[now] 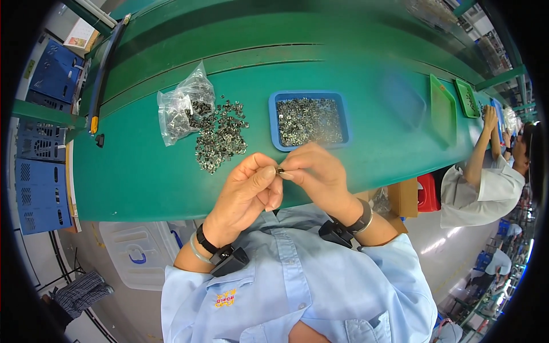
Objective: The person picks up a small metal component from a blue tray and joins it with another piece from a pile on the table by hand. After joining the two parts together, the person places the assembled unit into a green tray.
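Note:
Between both hands, over the near edge of the green bench, is a small dark part with a shiny metal edge. My left hand pinches it between thumb and forefinger. From the other side, the thumb and fingertips of my right hand close on the same part; the fingers hide much of it. Beyond my left hand lies a loose heap of small black and silver parts. Past my right hand stands a blue tray, filled with many similar small metal parts.
A clear plastic bag of parts lies open by the heap. Green trays stand at the right of the bench. A co-worker works at far right. Below the bench are a clear lidded box and a cardboard box.

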Demonstrator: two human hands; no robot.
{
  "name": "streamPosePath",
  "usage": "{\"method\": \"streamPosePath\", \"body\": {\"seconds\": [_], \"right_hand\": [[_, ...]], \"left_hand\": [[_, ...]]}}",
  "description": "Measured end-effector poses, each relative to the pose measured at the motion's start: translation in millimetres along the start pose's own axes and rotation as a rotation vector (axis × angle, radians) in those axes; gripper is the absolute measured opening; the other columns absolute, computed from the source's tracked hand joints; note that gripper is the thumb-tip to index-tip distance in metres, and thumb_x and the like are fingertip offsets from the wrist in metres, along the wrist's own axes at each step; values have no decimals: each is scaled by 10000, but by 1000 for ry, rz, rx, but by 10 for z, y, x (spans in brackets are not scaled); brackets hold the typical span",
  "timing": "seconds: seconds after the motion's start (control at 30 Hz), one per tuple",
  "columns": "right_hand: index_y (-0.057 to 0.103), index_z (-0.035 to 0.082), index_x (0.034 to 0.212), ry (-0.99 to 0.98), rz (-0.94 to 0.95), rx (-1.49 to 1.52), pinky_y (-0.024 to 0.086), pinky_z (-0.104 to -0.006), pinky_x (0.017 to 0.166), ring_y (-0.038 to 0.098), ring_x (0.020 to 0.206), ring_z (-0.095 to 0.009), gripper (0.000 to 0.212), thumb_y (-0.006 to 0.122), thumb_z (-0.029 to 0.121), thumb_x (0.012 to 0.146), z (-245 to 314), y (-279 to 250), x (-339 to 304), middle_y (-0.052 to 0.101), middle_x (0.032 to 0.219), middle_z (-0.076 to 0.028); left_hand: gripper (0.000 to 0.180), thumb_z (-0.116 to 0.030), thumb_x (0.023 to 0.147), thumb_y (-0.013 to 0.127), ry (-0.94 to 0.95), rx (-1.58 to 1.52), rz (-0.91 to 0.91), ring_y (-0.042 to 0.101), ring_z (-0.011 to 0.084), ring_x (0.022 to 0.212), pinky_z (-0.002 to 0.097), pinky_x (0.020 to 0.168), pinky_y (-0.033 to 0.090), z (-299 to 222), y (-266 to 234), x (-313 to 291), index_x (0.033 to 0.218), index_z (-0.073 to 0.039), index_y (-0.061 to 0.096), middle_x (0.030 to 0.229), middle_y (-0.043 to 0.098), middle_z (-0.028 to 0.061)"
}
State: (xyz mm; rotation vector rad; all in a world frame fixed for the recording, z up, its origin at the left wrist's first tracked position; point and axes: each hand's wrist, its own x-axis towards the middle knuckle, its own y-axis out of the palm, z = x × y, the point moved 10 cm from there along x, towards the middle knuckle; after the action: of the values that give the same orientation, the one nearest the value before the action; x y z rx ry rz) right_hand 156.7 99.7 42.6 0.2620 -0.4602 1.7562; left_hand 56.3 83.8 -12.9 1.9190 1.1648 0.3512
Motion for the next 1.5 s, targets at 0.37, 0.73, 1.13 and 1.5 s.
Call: {"method": "streamPosePath", "body": {"seconds": [0.37,0.73,1.13,1.5], "right_hand": [[655,42,868,-80,38,-30,481,-350,758,607,808,-231,85,696,52,794,19,52,15,638,863,-83],[653,44,868,-65,7,-248,484,-347,763,620,792,-225,97,689,42,778,-7,-116,92,645,842,-83],[642,76,797,-294,175,-899,423,-379,716,538,769,-257,71,682,117,755,-58,117,695,572,800,-54],[644,86,834,-239,436,-1045,402,-380,794,523,849,-235,132,706,147,733,-473,824,799,572,867,-36]], "left_hand": [[134,-182,929,584,4,-103,-4,509,123,529,254,462,383,25,-45,27,950,-60,533,758,627,78],[136,-192,947,558,-18,34,-97,516,99,556,232,476,391,17,-155,26,964,-59,544,727,596,41],[123,-167,956,533,-28,67,-190,510,91,573,226,495,395,-41,-599,-277,977,-47,550,722,578,27],[122,-161,953,538,4,26,-192,510,94,579,226,499,398,-184,-679,-333,979,-42,549,720,570,25]]}}
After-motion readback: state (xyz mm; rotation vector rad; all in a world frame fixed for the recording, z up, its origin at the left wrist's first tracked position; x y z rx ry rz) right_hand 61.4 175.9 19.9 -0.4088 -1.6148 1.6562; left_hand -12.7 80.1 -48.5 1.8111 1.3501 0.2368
